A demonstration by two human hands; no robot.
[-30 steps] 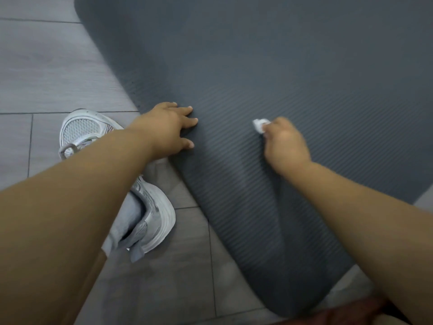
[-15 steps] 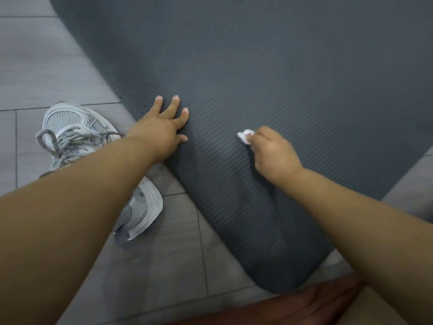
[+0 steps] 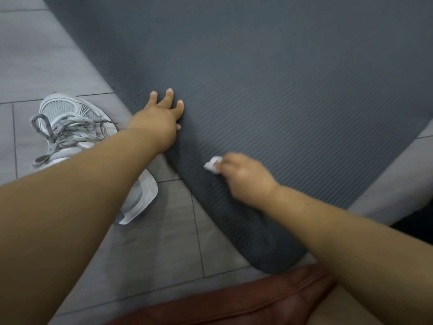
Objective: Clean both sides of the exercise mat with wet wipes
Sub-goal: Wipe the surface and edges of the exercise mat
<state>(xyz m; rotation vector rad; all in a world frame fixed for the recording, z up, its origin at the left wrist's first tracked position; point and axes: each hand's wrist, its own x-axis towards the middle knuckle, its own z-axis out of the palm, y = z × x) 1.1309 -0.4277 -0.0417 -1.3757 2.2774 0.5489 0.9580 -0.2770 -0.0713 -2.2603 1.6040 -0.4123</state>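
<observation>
A dark grey ribbed exercise mat (image 3: 293, 90) lies spread on the tiled floor and fills most of the view. My left hand (image 3: 157, 120) presses flat on its left edge, fingers straight and spread. My right hand (image 3: 246, 179) is curled round a small crumpled white wet wipe (image 3: 213, 164) and holds it against the mat close to the near left edge. That hand is blurred by motion.
A grey-and-white laced sneaker (image 3: 77, 127) stands on the grey floor tiles (image 3: 164, 242) just left of the mat, partly under my left forearm. A reddish-brown cushion or seat edge (image 3: 246, 301) shows at the bottom.
My right hand has drawn the wipe across the mat toward me and to the left. My left hand has flattened, its fingers now straight on the mat's edge.
</observation>
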